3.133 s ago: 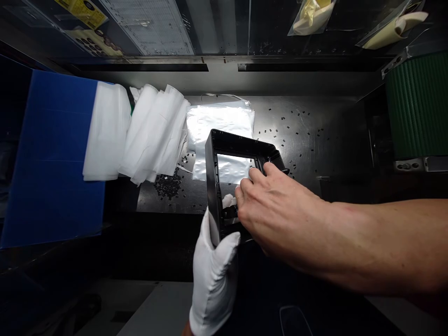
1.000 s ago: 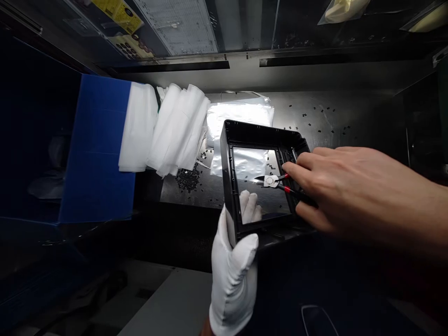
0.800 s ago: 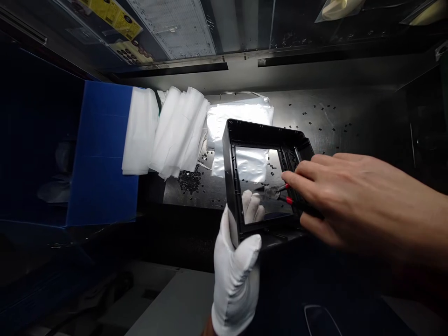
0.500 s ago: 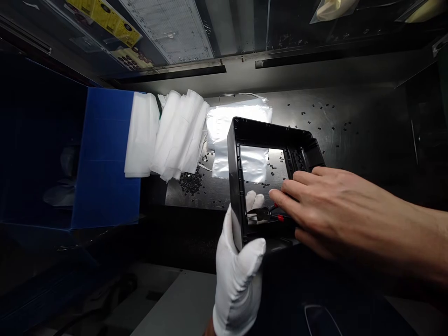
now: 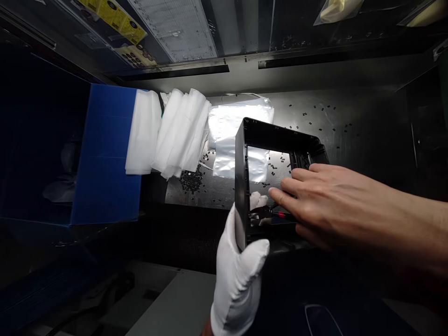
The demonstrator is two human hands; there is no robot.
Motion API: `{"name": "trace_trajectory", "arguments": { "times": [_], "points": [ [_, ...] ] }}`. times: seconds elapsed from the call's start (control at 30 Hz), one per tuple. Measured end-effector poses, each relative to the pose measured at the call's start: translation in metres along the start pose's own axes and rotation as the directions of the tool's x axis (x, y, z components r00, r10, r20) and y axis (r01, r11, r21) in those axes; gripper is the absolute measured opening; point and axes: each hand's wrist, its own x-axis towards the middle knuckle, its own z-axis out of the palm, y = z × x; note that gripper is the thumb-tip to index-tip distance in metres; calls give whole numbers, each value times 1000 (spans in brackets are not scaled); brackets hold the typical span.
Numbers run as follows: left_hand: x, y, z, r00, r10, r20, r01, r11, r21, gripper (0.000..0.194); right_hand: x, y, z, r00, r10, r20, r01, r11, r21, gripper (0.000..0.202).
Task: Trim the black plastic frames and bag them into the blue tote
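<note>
My left hand [image 5: 238,280], in a white glove, grips the near left corner of a black plastic frame [image 5: 240,175], its fingertips showing through the large opening. The frame is held tilted above the bench. Bare, my right hand [image 5: 315,203] is closed on a pair of cutting pliers [image 5: 268,212] with red marks on the dark handles. The jaws of the pliers lie inside the frame at its near left inner edge, close to my gloved fingertips. My right palm hides most of the handles and the frame's right side.
White foam sleeves [image 5: 182,133] lie stacked beside a blue box [image 5: 105,154] on the left. Silvery bags [image 5: 224,158] rest on the metal bench [image 5: 367,154] behind the frame. Small black chips [image 5: 192,182] form a pile and are scattered about. Printed sheets [image 5: 175,28] hang above.
The frame has turned and shifted slightly to the right with my left hand. The handles of the pliers have come closer together in my right hand.
</note>
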Motion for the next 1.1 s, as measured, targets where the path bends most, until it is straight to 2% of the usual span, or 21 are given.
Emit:
{"name": "trace_trajectory", "arguments": {
  "times": [0.33, 0.8, 0.97, 1.1],
  "points": [
    [0, 7, -6, 998, -7, 61, 3, 997, 75, 65, 1, 1, 2, 995, -87, 56, 91, 993, -75, 28],
    [-6, 10, -6, 998, -2, 61, -4, 995, 104, 57, 8, 0, -5, 979, -174, 109, 184, 980, -81, 20],
    [-4, 5, -7, 999, -29, 46, 28, 999, 26, 61, 12, 1, -6, 972, -160, 174, 175, 982, -74, 20],
    [-3, 2, -6, 999, -42, 15, 42, 999, -19, 65, 6, 7, -5, 989, -90, 116, 90, 996, 1, 21]
  ]
}}
